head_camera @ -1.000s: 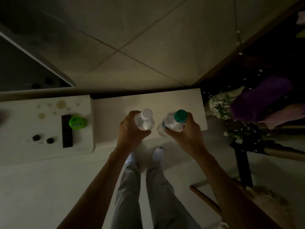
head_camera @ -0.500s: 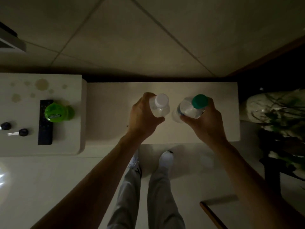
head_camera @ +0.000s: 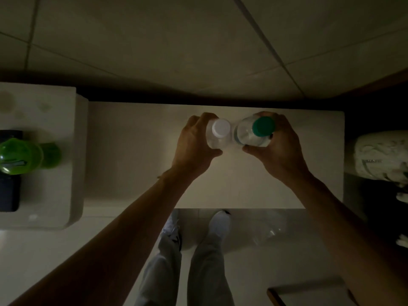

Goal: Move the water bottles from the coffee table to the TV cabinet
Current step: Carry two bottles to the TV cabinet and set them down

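Observation:
The room is dim. My left hand [head_camera: 194, 144] is wrapped around a clear water bottle with a white cap [head_camera: 220, 129]. A second clear bottle with a green cap [head_camera: 262, 127] sits in my right hand [head_camera: 279, 151]. Both bottles are upright and side by side, almost touching, over the back half of the low white TV cabinet top [head_camera: 132, 162]. Whether their bases rest on the top is hidden by my hands.
A raised white cabinet section [head_camera: 44, 102] at the left carries a bright green bottle [head_camera: 24, 156] and a dark remote [head_camera: 8, 193]. A white pot [head_camera: 382, 155] stands at the right. My legs and shoes [head_camera: 218, 224] are below the cabinet's front edge.
I have stepped closer to the cabinet, which now fills more of the view. Both hands have carried the bottles forward over its top and brought them closer together.

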